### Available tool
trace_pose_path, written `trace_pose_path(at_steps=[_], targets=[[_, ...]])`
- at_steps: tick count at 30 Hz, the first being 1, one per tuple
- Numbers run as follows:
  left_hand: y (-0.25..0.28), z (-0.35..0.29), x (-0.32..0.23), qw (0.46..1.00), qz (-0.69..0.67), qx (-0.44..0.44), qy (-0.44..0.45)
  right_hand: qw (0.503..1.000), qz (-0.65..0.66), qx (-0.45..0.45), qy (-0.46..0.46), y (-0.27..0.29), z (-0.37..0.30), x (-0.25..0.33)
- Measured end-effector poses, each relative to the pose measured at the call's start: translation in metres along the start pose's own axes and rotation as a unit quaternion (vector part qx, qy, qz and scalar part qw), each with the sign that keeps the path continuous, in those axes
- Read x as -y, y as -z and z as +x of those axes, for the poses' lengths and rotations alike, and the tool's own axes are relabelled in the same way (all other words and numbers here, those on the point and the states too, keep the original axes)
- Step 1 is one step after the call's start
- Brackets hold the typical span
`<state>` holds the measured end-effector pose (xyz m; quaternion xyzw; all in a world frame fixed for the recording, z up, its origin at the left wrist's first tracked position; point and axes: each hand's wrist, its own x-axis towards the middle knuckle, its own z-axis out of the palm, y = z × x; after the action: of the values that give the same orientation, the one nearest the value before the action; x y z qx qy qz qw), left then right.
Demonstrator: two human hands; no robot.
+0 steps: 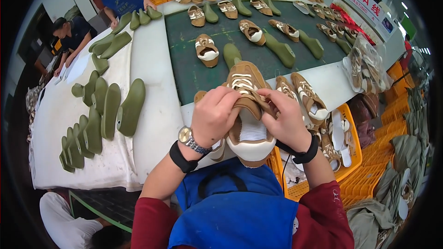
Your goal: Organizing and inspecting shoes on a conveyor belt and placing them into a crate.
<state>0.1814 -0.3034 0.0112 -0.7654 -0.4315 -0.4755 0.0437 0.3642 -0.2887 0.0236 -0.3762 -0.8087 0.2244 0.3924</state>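
A brown shoe upper [243,81] with white laces and a white heel is held in front of me, its toe pointing away and its opening toward me. My left hand [212,114] pinches the left edge of the opening beside the laces. On the other side, the fingers of my right hand [287,119] are closed on the right edge near the tongue. A pale ribbed lining shows inside the opening. Part of another brown shoe lies behind my left hand, mostly hidden. Just right of my right hand rests a brown shoe [310,97] with white laces.
Green shoe lasts [130,107] stand in rows on the white cloth at left. More lasts and brown shoes [206,50] sit on the green mat [184,71]. A yellow crate [355,140] holding shoes is at my right. Two co-workers [121,0] are at the far left.
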Motion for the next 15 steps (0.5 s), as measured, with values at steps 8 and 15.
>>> trace_pose_path(at_steps=[8, 15], targets=[[0.009, 0.006, 0.000, 0.999, 0.003, -0.011, 0.037, 0.995, -0.064, 0.036, 0.070, 0.007, 0.009, 0.025], [0.010, 0.003, -0.002, 0.997, 0.037, 0.060, 0.018, 0.984, -0.099, -0.088, 0.120, -0.010, 0.015, -0.001]])
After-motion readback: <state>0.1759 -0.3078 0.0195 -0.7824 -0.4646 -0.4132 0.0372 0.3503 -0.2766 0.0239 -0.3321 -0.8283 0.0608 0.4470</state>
